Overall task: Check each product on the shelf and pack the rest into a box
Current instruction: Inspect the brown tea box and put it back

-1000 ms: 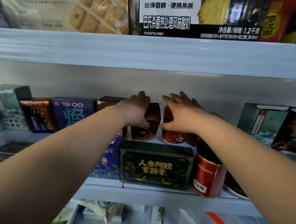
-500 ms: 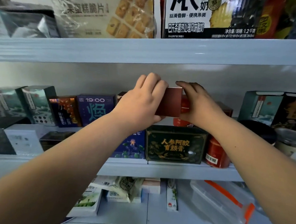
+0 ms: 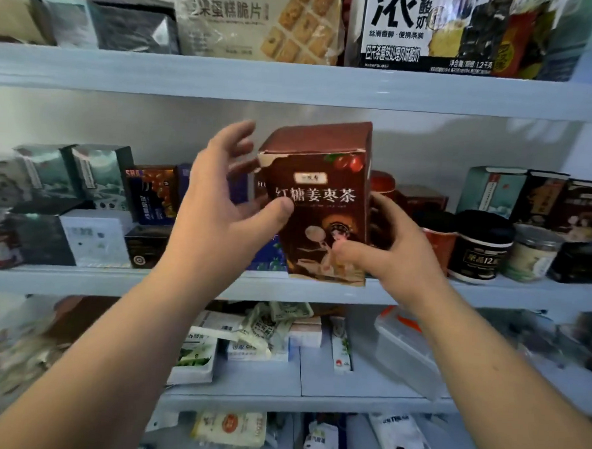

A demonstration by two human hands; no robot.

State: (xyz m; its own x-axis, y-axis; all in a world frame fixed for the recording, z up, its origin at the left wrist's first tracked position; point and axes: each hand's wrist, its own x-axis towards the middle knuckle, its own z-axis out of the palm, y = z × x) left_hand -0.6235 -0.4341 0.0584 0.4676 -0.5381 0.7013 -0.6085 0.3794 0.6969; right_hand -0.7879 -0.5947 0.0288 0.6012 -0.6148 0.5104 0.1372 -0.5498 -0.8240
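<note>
Holding tea box (image 3: pixel 318 205) upright in air before middle shelf (image 3: pixel 79 278). Right hand (image 3: pixel 399 250) pinches lower corner; left hand (image 3: pixel 216 213) loose, fingers spread, thumb on front. Better: steady left side before turning (top edge looks torn), check every face.

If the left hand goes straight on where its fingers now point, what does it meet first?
Probably the brown tea box, held by the right hand: fingers of the left hand point up and right toward its upper left edge. Depth is unclear.

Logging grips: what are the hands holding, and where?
A brown tea box: right hand pinches its lower right corner; left hand touches its front by thumb.
</note>
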